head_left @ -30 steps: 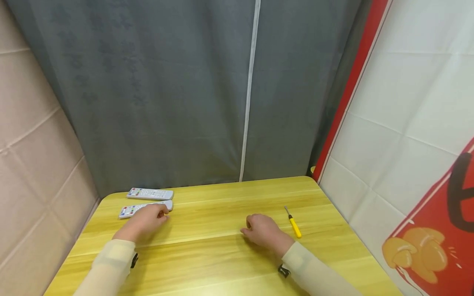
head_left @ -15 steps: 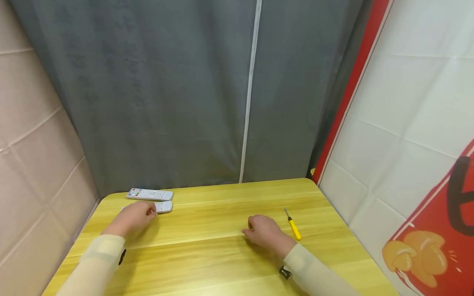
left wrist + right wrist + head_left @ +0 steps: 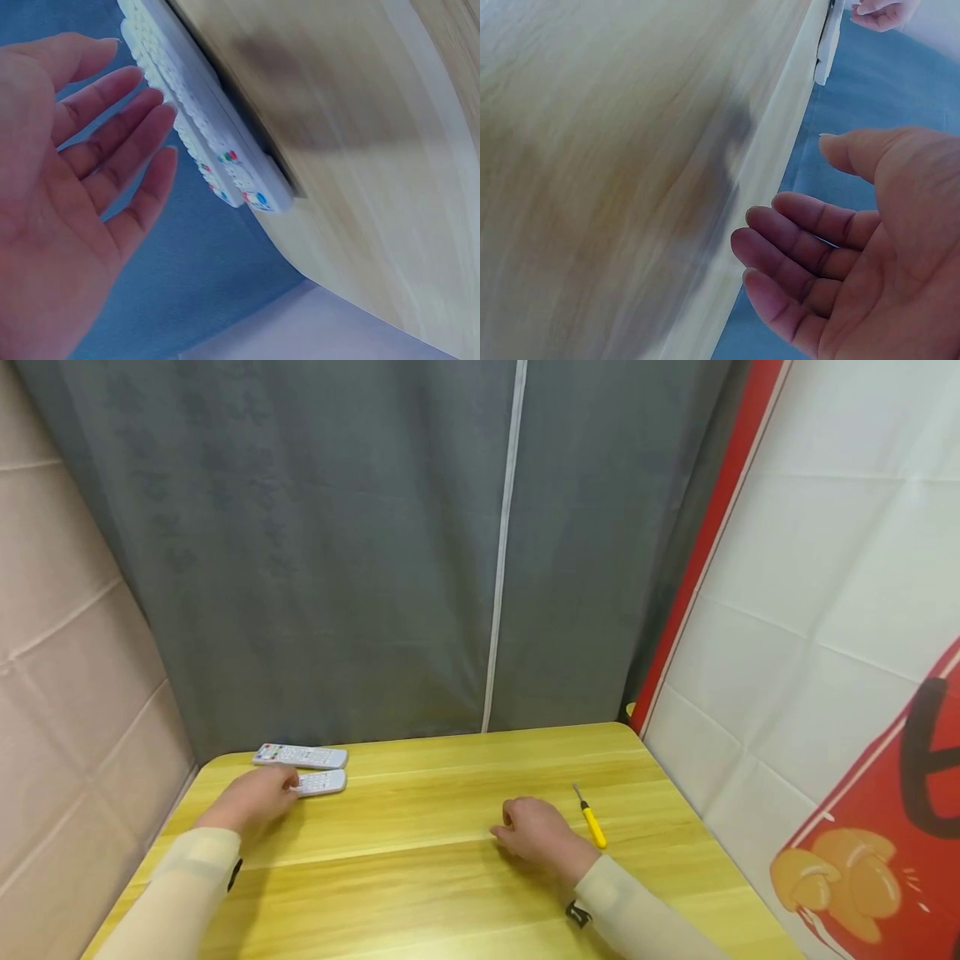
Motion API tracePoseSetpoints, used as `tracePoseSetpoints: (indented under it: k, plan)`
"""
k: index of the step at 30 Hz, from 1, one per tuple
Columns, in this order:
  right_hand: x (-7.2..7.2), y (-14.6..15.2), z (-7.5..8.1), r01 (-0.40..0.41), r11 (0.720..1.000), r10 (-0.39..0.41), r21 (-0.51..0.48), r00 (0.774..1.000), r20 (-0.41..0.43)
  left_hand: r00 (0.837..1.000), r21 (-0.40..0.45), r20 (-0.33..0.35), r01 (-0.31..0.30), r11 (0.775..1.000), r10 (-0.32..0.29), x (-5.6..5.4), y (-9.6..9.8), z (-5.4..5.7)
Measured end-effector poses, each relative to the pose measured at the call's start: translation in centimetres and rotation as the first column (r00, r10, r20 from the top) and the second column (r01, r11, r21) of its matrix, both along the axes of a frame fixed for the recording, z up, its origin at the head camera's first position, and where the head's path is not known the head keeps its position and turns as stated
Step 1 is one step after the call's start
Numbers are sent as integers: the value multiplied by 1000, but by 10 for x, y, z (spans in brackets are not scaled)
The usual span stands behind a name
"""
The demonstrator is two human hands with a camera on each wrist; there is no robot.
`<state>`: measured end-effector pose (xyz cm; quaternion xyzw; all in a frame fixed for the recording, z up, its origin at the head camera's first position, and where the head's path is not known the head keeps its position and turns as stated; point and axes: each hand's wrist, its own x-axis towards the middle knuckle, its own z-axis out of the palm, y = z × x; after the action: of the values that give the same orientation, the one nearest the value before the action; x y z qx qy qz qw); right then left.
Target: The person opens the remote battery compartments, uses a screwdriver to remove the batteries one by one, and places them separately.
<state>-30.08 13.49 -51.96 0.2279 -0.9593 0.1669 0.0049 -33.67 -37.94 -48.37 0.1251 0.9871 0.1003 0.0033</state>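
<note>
Cream fabric covers both forearms, the right sleeve (image 3: 637, 910) and the left sleeve (image 3: 168, 893) angling in from the near corners over a yellow wood-grain table (image 3: 420, 893). The right hand (image 3: 536, 831) hangs at mid-table, palm inward, its fingers loosely bent and holding nothing. Just beyond its outer side lies a yellow-handled screwdriver (image 3: 595, 827), apart from it and tip pointing away.

Farther along, at the back left, the left hand (image 3: 251, 797) reaches across the near remote (image 3: 321, 783), hiding that remote's left end. Its wrist view shows a relaxed palm, thumb apart, fingers gently curved, nothing gripped; whether the fingertips touch the remote I cannot tell. The remote lies flat, buttons up. It should prove light and stiff, its smooth plastic a little slippery; the long side edges look the best place to pinch, sparing the buttons. Close behind sits the far remote (image 3: 302, 756), similar in make, right ends almost meeting. Last comes the grey curtain (image 3: 337, 568), hanging behind the table.
</note>
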Motion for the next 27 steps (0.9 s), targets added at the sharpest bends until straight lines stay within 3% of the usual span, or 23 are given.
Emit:
tracePoseSetpoints:
  k: [9, 17, 27]
  plan:
    - [1, 6, 3, 2, 1000, -2, 1, 1000, -7, 1000, -15, -23, 1, 1000, -2, -8, -14, -1]
    - [3, 6, 5, 4, 1000, -4, 4, 1000, 11, 1000, 4, 2, -28, 1000, 28, -16, -26, 2]
    - [4, 5, 4, -1, 1000, 1, 7, 1000, 4, 1000, -26, -28, -10, 1000, 9, -23, -42, 4]
